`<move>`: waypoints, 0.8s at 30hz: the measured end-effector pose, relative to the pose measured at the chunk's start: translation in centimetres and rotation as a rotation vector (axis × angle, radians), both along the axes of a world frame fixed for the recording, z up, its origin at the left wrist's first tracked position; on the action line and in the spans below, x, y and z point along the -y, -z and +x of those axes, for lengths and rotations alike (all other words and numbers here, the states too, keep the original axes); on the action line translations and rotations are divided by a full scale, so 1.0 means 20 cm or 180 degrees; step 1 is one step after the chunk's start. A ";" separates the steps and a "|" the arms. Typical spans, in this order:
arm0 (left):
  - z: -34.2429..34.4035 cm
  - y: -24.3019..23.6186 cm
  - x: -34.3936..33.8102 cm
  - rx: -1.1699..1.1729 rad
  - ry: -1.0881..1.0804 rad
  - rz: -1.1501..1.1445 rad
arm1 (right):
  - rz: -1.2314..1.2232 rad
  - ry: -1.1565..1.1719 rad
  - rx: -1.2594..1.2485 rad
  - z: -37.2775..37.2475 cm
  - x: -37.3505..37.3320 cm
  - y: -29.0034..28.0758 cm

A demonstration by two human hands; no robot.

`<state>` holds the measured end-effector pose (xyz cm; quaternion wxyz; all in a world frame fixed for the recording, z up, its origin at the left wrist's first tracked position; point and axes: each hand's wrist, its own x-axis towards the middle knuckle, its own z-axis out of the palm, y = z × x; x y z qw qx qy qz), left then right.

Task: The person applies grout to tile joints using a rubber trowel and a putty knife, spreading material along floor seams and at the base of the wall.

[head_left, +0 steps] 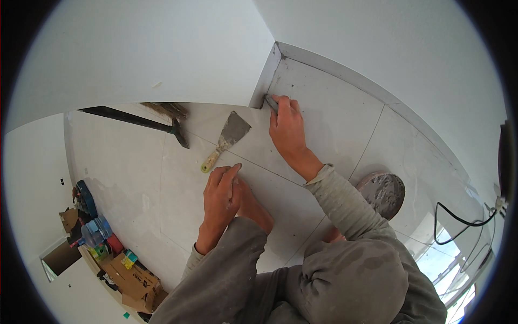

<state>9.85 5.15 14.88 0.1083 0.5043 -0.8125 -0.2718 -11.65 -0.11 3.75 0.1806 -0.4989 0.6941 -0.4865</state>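
My right hand point(288, 132) reaches to the end of the short skirting strip point(264, 83) at the wall corner. Its fingers are closed on a small grey flat piece point(272, 103), whose exact kind I cannot make out, pressed against the skirting's edge. My left hand point(220, 197) is held near my knee with its fingers curled together; what they hold, if anything, is hidden. Between the hands and the wall lies a putty knife point(235, 129) with a smeared grey blade and a pale yellow-green handle. Right of my right forearm stands a round tub point(401, 197) of wet grey paste.
Large pale tiles point(334, 127) cover the floor, and a longer skirting point(345, 71) runs along the right wall. A black-handled tool point(135, 120) lies by brown bristles point(171, 109) at left. Cardboard point(127, 276) and water bottles point(96, 231) sit far left. A black cable point(450, 237) loops at right.
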 end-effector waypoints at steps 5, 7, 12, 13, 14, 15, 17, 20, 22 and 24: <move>-0.07 0.05 0.09 0.0236 0.0085 -0.0298 | 0.0522 -0.0088 0.0512 0.08 -0.11 -0.06; -0.12 0.07 0.14 0.0500 0.0224 -0.0445 | 0.1025 -0.0167 0.0854 0.05 -0.15 -0.11; -0.44 0.16 0.32 0.1477 0.0967 -0.0624 | 0.0737 0.0187 0.1418 -0.15 -0.26 -0.17; -0.47 0.18 0.35 0.1472 0.0983 -0.0653 | 0.0709 0.0205 0.1414 -0.16 -0.25 -0.18; -0.49 0.20 0.38 0.1699 0.0875 -0.0499 | 0.0577 0.0148 0.1407 -0.15 -0.22 -0.18; -0.50 0.22 0.39 0.1918 0.0764 -0.0317 | 0.0472 0.0091 0.1395 -0.15 -0.20 -0.18; -0.54 0.20 0.37 0.2007 0.0648 -0.0141 | 0.0370 0.0097 0.1082 -0.16 -0.11 -0.12; -0.50 0.19 0.30 0.2002 0.0346 0.0037 | 0.0230 0.0121 0.0606 -0.10 -0.01 -0.02; -0.39 0.17 0.27 0.1984 0.0110 0.0038 | 0.0176 0.0091 0.0523 -0.04 0.01 0.00; -0.28 0.16 0.27 0.1631 -0.0072 -0.0218 | 0.0029 0.0030 0.0571 0.03 -0.02 -0.01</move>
